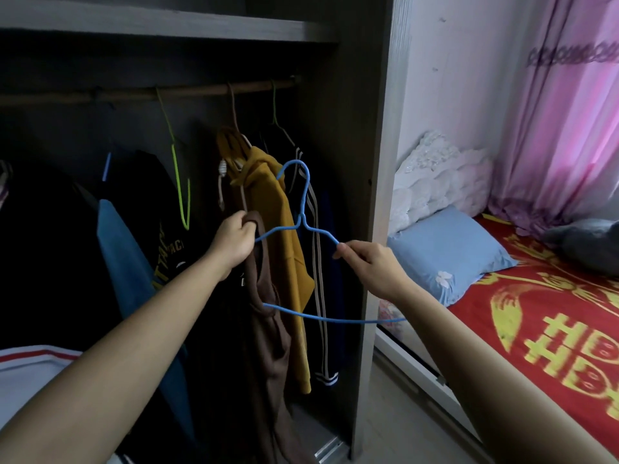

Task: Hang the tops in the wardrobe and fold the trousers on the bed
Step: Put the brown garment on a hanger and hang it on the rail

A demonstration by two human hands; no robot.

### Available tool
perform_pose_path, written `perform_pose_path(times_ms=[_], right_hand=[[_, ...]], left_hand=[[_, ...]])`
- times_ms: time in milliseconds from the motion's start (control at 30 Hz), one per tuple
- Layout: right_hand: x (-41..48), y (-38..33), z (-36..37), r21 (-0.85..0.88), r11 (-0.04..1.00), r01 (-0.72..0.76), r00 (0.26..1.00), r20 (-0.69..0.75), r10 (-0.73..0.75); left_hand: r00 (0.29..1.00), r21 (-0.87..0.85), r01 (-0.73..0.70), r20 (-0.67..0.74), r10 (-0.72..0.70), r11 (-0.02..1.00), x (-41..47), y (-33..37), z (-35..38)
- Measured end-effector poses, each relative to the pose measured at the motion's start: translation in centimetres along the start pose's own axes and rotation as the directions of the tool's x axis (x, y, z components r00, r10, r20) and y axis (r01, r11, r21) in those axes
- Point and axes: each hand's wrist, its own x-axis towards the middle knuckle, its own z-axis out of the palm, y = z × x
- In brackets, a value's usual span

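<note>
In front of the open wardrobe I hold a blue wire hanger [303, 209] with its hook up. My right hand [368, 266] pinches the hanger's right shoulder. My left hand [234, 241] grips the top of a brown top [268, 316] at the hanger's left end; the top hangs down from that hand, and the hanger's bottom bar passes into it. The wooden rail [201, 90] runs above, with a mustard hoodie [278, 236] hanging just behind the hanger.
More clothes hang on the rail: a dark printed top [160, 236], a teal garment [124, 262], a striped dark jacket [318, 262] and an empty green hanger [181, 182]. The wardrobe's side panel [371, 195] stands right of my hands. Beyond it lies the bed [552, 329] with a blue pillow [449, 252].
</note>
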Motion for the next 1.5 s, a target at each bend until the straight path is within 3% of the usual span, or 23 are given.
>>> perform_pose_path(times_ms=[233, 333, 433, 533, 667, 733, 833, 933, 1000, 1133, 1300, 1400, 1500], right_hand=[[-0.3, -1.0, 2.9, 0.032, 0.999, 0.007, 0.99, 0.138, -0.011], [-0.4, -1.0, 2.9, 0.052, 0.999, 0.013, 0.996, 0.088, -0.017], [-0.2, -1.2, 2.5, 0.051, 0.998, 0.023, 0.999, 0.036, -0.025], [0.0, -1.9, 2.7, 0.035, 0.998, 0.055, 0.998, -0.009, -0.054], [-1.0, -2.4, 4.4, -0.391, 0.916, 0.086, 0.933, -0.291, -0.212], [-1.7, -3.1, 5.4, -0.475, 0.86, 0.185, 0.872, -0.325, -0.367], [-2.2, -3.8, 6.8, -0.318, 0.881, 0.349, 0.908, -0.118, -0.402], [-2.3, -4.3, 8.1, -0.124, 0.972, 0.2, 0.978, 0.082, -0.191], [-2.1, -4.6, 8.5, 0.035, 0.995, 0.088, 0.981, 0.171, -0.093], [-2.2, -4.7, 8.6, 0.26, 0.962, 0.085, 0.971, 0.196, -0.138], [-2.9, -4.9, 9.0, 0.353, 0.904, 0.244, 0.96, 0.044, -0.276], [-3.0, -4.6, 8.8, 0.375, 0.917, 0.133, 0.933, 0.265, -0.244], [-3.0, -3.5, 8.3, 0.172, 0.985, 0.001, 0.828, 0.552, -0.097]], left_hand=[[0.995, -0.179, 0.047, 0.091, -0.031, 0.983, -1.7, 2.7, 2.3], [0.985, -0.309, 0.1, 0.163, -0.051, 0.946, -2.2, 3.2, 1.9], [0.947, -0.231, 0.12, 0.319, -0.042, 0.966, -2.2, 3.1, 1.3], [0.974, -0.075, 0.025, 0.226, -0.008, 0.997, -1.7, 2.6, 1.7], [0.998, 0.006, -0.048, 0.049, 0.048, 0.999, -1.3, 2.3, 2.1], [0.998, -0.02, -0.066, 0.02, 0.066, 0.998, -1.4, 2.6, 2.1], [0.994, -0.023, -0.112, 0.011, 0.113, 0.993, -1.4, 3.2, 2.2], [0.99, -0.055, -0.143, 0.009, 0.143, 0.988, -1.6, 3.4, 2.3], [0.991, -0.076, -0.133, 0.012, 0.134, 0.988, -1.6, 3.3, 2.3], [0.996, -0.078, -0.086, 0.016, 0.088, 0.993, -1.4, 2.6, 2.0], [0.996, -0.032, -0.086, -0.033, 0.085, 0.996, -1.4, 1.2, 1.7], [0.994, -0.004, -0.076, -0.078, 0.076, 0.997, -1.4, 0.7, 1.8], [0.992, 0.056, -0.054, -0.111, 0.06, 0.997, -1.3, 0.0, 2.0]])
